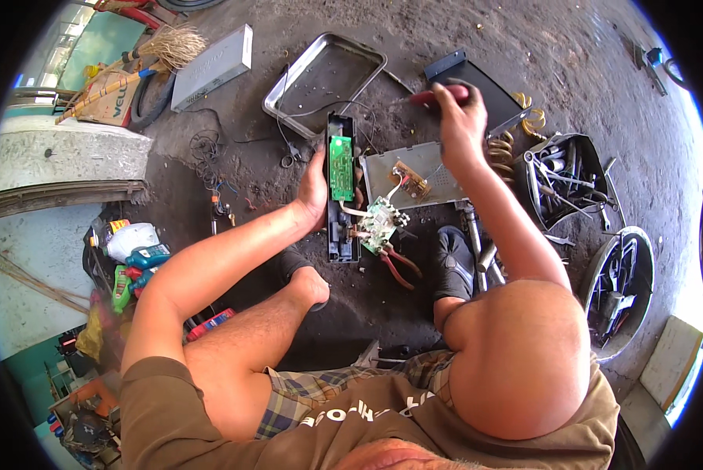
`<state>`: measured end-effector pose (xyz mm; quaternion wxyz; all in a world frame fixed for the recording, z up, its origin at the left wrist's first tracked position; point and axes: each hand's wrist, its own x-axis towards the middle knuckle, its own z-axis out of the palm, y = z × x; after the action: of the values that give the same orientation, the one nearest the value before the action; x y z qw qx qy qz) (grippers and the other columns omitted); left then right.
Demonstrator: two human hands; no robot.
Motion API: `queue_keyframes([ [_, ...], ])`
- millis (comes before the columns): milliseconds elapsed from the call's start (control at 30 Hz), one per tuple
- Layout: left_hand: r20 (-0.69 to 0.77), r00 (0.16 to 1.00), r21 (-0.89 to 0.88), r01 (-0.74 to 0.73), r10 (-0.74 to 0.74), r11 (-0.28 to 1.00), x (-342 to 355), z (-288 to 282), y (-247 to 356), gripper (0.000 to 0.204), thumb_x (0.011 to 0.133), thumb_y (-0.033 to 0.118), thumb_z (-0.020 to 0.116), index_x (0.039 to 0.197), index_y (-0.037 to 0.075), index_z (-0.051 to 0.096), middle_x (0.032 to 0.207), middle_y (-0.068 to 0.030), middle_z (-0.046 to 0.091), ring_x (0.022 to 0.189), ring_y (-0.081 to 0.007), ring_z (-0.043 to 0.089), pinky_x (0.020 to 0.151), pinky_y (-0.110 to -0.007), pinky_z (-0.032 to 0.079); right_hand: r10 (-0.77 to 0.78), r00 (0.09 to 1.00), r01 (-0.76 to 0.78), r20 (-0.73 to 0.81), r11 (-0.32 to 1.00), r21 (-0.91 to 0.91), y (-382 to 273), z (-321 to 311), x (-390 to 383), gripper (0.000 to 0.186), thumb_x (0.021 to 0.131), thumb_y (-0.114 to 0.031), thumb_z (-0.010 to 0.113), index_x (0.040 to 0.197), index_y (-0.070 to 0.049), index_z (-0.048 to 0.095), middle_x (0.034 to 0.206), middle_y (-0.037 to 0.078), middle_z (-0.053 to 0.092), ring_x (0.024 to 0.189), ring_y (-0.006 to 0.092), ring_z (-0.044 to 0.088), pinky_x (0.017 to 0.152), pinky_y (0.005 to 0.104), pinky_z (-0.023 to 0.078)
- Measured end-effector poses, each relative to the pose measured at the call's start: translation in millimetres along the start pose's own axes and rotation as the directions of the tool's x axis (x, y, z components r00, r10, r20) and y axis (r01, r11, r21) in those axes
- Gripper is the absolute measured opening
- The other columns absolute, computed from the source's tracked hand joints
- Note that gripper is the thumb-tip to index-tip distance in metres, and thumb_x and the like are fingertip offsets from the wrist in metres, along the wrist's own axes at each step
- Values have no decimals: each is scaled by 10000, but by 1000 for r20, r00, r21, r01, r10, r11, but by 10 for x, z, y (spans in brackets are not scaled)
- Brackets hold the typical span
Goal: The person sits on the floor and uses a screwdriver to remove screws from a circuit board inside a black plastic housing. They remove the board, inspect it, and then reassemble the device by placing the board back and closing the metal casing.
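Note:
My left hand (313, 189) is wrapped round the side of a long black plastic panel (337, 127), held upright in front of me. A green circuit board (341, 166) lies along it. White cables join this panel to a second, light-coloured circuit board (381, 222) at its lower right. My right hand (463, 129) is raised to the far right, closed round a screwdriver with a red handle (450, 95), its shaft pointing left. A brown circuit board (411, 180) rests on a grey metal plate (442, 157). Red-handled pliers (399, 269) lie below the light board.
Beyond the panel lies a metal frame (270, 103), with a black cover (485, 90) to its right. A tool-filled container (567, 176) and round tub (648, 270) stand at right. Bottles (146, 257), a grey metal case (213, 69) and broom (171, 48) are at left.

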<state>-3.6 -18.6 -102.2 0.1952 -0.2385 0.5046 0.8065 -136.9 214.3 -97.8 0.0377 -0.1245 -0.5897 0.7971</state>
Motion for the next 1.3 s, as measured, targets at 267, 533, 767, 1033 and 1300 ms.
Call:
queue_keyframes([
  [267,-56,994,-105,85,-91,991,-213,-228,-171,744,1064,732,401,1392,110,642,906,-94,702,633,-271,710,605,-417,610,-121,991,109,-55,976,-189,620,311,614,332,958,-210,823,1119,7,630,890,69,693,790,159,608,748,352,544],
  [533,-93,993,-135,53,-65,989,-385,-546,-288,672,1079,691,425,1324,102,637,912,-112,726,644,-269,724,614,-408,632,-123,797,495,591,694,-523,789,-98,678,128,880,-104,757,989,-37,752,885,132,772,801,244,766,753,400,602],
  [767,-39,999,-139,25,-31,990,-365,-537,-245,701,1082,692,412,1377,98,642,926,-94,709,711,-220,705,625,-409,640,349,360,925,865,-11,-381,1724,-370,406,142,888,-117,676,978,-100,785,1047,137,792,942,329,792,816,443,639],
  [1033,-37,999,-91,-4,0,996,-396,-606,-194,732,1079,707,395,1428,100,606,942,-82,709,677,-226,717,622,-392,632,274,446,887,852,-4,-463,1842,-315,310,136,926,-106,639,975,-79,762,977,166,787,925,359,786,788,459,631],
  [1300,-57,998,-108,-8,2,994,-427,-700,-200,738,1084,701,383,1464,102,586,951,-80,709,670,-223,725,627,-391,629,217,526,824,822,107,-556,1747,-166,500,160,915,-91,615,962,-65,765,967,186,780,929,388,782,806,484,628],
])
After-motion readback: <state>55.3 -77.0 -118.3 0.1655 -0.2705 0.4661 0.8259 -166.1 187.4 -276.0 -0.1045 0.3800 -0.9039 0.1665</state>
